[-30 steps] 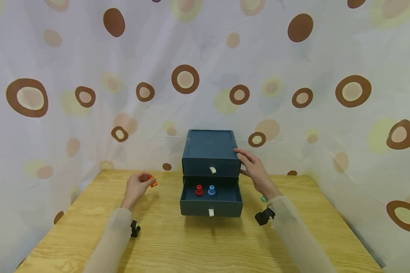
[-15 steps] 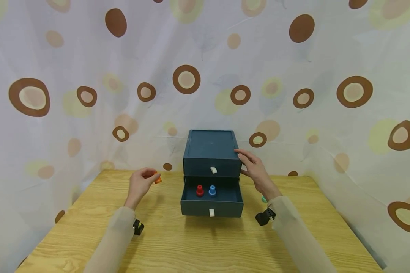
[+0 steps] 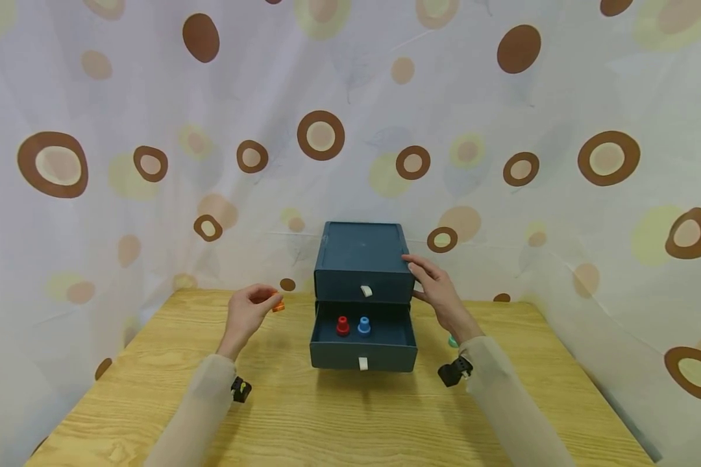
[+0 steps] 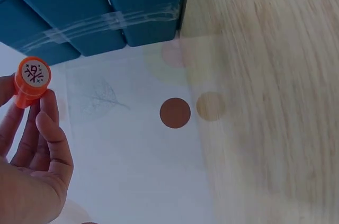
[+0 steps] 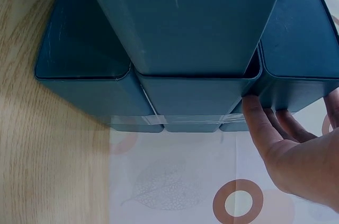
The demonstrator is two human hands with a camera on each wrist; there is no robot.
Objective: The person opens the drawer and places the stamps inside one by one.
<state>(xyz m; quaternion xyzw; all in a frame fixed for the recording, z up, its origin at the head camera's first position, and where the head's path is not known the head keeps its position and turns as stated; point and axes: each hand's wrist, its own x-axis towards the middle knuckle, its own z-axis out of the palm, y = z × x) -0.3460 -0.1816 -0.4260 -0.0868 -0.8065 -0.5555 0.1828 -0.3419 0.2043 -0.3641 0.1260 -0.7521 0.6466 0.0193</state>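
Note:
My left hand [image 3: 248, 316] pinches a small orange stamp [image 3: 278, 306] between thumb and fingertips, left of a dark blue drawer cabinet [image 3: 362, 246]. In the left wrist view the stamp's round end [image 4: 35, 73] bears a dark branching pattern. My right hand [image 3: 438, 295] touches the cabinet's upper right side, its fingers extended, one at the top edge. Below the top drawer, another drawer [image 3: 363, 357] is pulled out. A red stamp [image 3: 342, 326] and a light blue stamp [image 3: 364, 326] stand upright inside it, side by side.
A teal object [image 3: 453, 341] lies on the wooden table [image 3: 292, 415], partly hidden by my right wrist. White tabs [image 3: 366, 291] serve as drawer pulls. Clear tape [image 5: 180, 119] runs across the cabinet's side. A dotted curtain [image 3: 362, 97] hangs behind.
My left hand has moved right and slightly up with the orange stamp, closer to the cabinet. The right hand has stayed against the cabinet, and the drawer has not moved.

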